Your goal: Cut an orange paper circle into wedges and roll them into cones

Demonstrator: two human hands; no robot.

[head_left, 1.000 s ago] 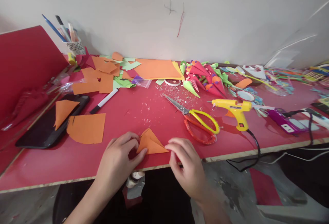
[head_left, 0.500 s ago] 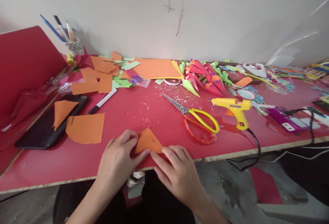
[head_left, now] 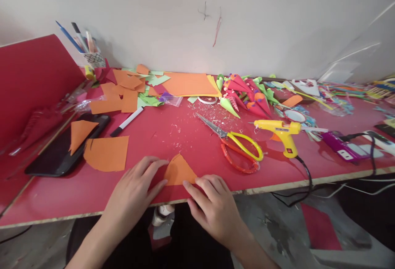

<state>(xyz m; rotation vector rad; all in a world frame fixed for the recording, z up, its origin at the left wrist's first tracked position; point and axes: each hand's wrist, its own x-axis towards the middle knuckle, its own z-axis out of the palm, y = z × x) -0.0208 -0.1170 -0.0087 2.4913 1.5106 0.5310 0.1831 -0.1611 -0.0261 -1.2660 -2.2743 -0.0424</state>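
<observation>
A small orange paper piece [head_left: 179, 171], rounded at the top, lies flat on the red table [head_left: 185, 137] near its front edge. My left hand [head_left: 135, 188] rests on the table with fingers stretched out, fingertips touching the paper's left edge. My right hand [head_left: 212, 209] presses its fingertips on the paper's lower right corner, fingers extended and close together. Neither hand grips anything.
Yellow-and-orange scissors [head_left: 237, 147] and a yellow glue gun [head_left: 282, 131] with a black cord lie to the right. Orange sheets [head_left: 106, 153], a black tablet [head_left: 58, 151], a marker [head_left: 127, 121], a pen cup [head_left: 92, 58], paper cones [head_left: 243, 94] and scraps fill the back.
The orange piece was raised and folded between my fingers; now it lies flat. My right hand slid left onto its corner and my left fingers stretched out.
</observation>
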